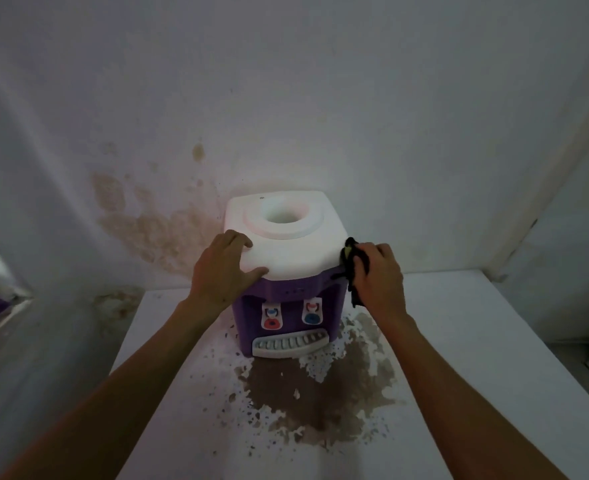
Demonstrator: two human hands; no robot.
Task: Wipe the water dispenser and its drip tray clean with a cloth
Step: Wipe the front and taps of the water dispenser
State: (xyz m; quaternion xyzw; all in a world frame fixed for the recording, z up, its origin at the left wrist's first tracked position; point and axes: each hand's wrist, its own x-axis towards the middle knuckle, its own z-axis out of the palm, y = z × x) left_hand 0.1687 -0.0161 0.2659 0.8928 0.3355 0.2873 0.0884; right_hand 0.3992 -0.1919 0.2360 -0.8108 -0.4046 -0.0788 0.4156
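A small water dispenser [286,251] with a white top and purple body stands on a white surface against the wall. Its white slatted drip tray [290,344] juts out at the bottom front, below a red tap and a blue tap. My left hand [224,268] rests on the top's front left corner, fingers spread over the edge. My right hand [378,275] grips a dark cloth [352,268] and presses it against the dispenser's upper right side, at the edge of the white top.
The white surface [476,341] carries a large brown peeled patch [314,389] in front of the dispenser. Brown stains [154,223] mark the wall at the left. Walls close in at the back, left and right.
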